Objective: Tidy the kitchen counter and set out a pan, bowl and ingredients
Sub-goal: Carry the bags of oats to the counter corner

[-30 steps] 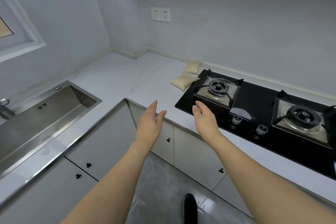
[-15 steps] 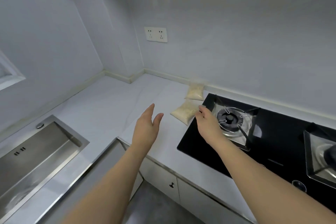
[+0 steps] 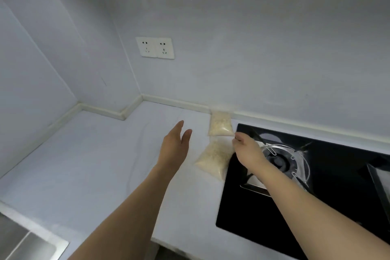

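White stone makes up the surface (image 3: 88, 154), an L-shaped run into the corner, with the black glass hob (image 3: 329, 213) set into it from 3 to 5 o'clock. The hob's nearer burner (image 3: 282, 160) sits just behind the right wrist. A steel sink (image 3: 23, 245) edges in at 7 o'clock, and a double socket (image 3: 155, 47) hangs on the wall at 11 o'clock.

No pan or bowl is in view; the only ingredients showing are two clear bags of pale grains. The near bag (image 3: 215, 158) lies at centre with its right edge touching, perhaps overlapping, the hob's left rim. The far bag (image 3: 220, 123) lies just beyond it, against the wall trim.

The left hand (image 3: 174, 148) hovers over bare surface at 9 o'clock of the near bag, fingers straight and loosely spread, holding nothing. The right hand (image 3: 248, 151) reaches across the hob corner, its fingers (image 3: 239, 136) curled at the gap between the bags. Whether they pinch a bag corner yet I cannot tell.

My judgement of the risks:
- A soft bag lifted by one corner would slump, and a weak seal could spill grains across the surface.
- Dragging it rightwards could snag it on the burner's pan supports.
- The forearm over the burner could knock those supports.
- The idle left hand may arrive too late to support the sagging weight.
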`<state>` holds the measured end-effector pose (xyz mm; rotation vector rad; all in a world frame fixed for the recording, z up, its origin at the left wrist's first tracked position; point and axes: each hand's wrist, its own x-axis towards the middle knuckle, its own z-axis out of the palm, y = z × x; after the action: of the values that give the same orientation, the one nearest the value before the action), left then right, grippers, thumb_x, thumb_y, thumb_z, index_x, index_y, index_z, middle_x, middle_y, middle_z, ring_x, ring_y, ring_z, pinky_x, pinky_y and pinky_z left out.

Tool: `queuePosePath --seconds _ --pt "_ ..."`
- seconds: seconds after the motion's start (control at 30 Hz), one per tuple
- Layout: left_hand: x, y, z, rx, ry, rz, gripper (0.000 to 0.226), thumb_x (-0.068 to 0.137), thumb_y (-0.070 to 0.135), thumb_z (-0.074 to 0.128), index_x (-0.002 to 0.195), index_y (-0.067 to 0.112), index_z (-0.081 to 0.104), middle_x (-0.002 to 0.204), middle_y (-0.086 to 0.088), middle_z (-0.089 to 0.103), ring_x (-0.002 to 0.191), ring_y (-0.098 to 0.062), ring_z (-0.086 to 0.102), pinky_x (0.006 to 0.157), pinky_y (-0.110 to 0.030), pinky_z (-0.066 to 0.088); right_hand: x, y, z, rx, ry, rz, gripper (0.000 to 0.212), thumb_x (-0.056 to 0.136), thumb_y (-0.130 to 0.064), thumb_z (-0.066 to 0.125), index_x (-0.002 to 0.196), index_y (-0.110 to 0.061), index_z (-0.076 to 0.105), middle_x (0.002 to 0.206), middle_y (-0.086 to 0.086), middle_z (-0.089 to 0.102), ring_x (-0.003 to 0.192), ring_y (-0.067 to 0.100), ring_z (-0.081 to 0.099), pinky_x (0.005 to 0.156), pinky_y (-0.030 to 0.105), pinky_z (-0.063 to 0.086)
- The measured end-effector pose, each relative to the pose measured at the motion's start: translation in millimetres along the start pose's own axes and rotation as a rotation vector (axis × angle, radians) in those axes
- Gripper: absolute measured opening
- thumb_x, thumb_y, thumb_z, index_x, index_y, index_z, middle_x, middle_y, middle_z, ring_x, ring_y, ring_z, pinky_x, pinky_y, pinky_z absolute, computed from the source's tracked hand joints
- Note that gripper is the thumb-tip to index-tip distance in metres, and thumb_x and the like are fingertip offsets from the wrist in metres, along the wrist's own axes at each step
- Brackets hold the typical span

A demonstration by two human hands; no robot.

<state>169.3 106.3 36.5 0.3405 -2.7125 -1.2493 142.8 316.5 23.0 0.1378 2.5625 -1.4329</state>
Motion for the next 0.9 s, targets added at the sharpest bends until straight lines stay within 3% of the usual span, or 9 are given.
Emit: queuePosePath --seconds 0.17,0.27,0.37,0.43,0.47,0.53,0.63,0.77,0.9 --pt "60.8 -11.1 5.9 -0.139 -0.066 -0.048 0.049 0.102 0.038 0.045 0.147 0.021 0.04 0.145 0.004 0.049 0.132 -0.01 0.046 0.096 -0.016 0.031 46.1 -2.7 16.6 -0.087 -0.007 0.071 0.046 0.1 -0.02 0.041 0.145 -0.011 0.04 0.149 0.006 0.041 0.137 0.021 0.038 0.11 0.028 0.027" --pt "94.8 -18.4 10.0 -0.184 -0.114 -0.104 0.049 0.101 0.036 0.046 0.147 0.019 0.04 0.144 0.002 0.05 0.13 -0.012 0.047 0.094 -0.017 0.031 69.9 -0.5 27.8 -0.168 -0.024 0.094 0.04 0.1 -0.016 0.041 0.137 -0.006 0.049 0.14 0.009 0.05 0.129 0.024 0.046 0.101 0.026 0.034" --pt "127.8 -23.1 14.6 -0.23 -0.159 -0.169 0.049 0.101 0.033 0.047 0.147 0.017 0.041 0.144 0.002 0.049 0.13 -0.015 0.046 0.095 -0.021 0.032 94.6 6.3 36.1 -0.213 -0.027 0.147 0.028 0.096 -0.011 0.04 0.106 0.001 0.063 0.112 0.015 0.063 0.107 0.03 0.058 0.089 0.035 0.046" --pt "150.2 -25.4 21.0 -0.305 -0.171 -0.219 0.047 0.099 0.03 0.049 0.143 0.013 0.046 0.142 -0.001 0.051 0.13 -0.019 0.047 0.101 -0.026 0.035 111.7 13.0 40.6 -0.271 -0.057 0.166 0.024 0.093 -0.009 0.04 0.076 -0.009 0.058 0.084 0.005 0.06 0.088 0.027 0.059 0.072 0.032 0.045" --pt "160.4 -25.3 24.7 -0.336 -0.173 -0.244 0.045 0.098 0.029 0.051 0.139 0.01 0.05 0.138 -0.005 0.055 0.127 -0.024 0.05 0.104 -0.031 0.038 118.6 15.3 42.0 -0.315 -0.079 0.161 0.024 0.092 -0.01 0.04 0.076 -0.013 0.057 0.083 0.002 0.059 0.087 0.025 0.058 0.07 0.029 0.043" --pt "183.5 -27.7 38.7 -0.372 -0.187 -0.287 0.031 0.095 0.026 0.052 0.122 0.014 0.061 0.117 -0.008 0.063 0.108 -0.027 0.058 0.098 -0.037 0.043 137.1 21.4 45.2 -0.384 -0.125 0.154 0.029 0.094 -0.012 0.04 0.107 -0.012 0.066 0.106 0.004 0.065 0.098 0.022 0.061 0.076 0.023 0.042" --pt "205.1 -27.2 62.4 -0.382 -0.221 -0.284 0.005 0.095 0.023 0.052 0.095 0.026 0.056 0.089 0.006 0.053 0.08 -0.012 0.049 0.075 -0.025 0.038 151.1 26.1 44.9 -0.449 -0.178 0.164 0.045 0.096 -0.014 0.043 0.139 -0.026 0.051 0.134 0.005 0.057 0.115 0.02 0.058 0.088 0.019 0.042" --pt "227.4 -27.6 104.0 -0.344 -0.309 -0.306 0.016 0.096 0.024 0.052 0.08 0.025 0.049 0.085 0.004 0.046 0.074 -0.012 0.042 0.067 -0.025 0.035 169.6 38.8 47.2 -0.501 -0.224 0.203 0.042 0.097 -0.016 0.041 0.137 -0.024 0.05 0.125 0.009 0.062 0.108 0.025 0.061 0.088 0.029 0.048" --pt "247.1 -28.6 136.2 -0.383 -0.302 -0.408 0.033 0.096 0.026 0.055 0.069 0.031 0.037 0.075 0.011 0.039 0.069 -0.009 0.039 0.06 -0.02 0.03 185.1 41.0 53.1 -0.781 -0.244 0.162 0.033 0.093 -0.017 0.04 0.123 -0.02 0.054 0.114 0.012 0.063 0.104 0.032 0.058 0.088 0.036 0.044"
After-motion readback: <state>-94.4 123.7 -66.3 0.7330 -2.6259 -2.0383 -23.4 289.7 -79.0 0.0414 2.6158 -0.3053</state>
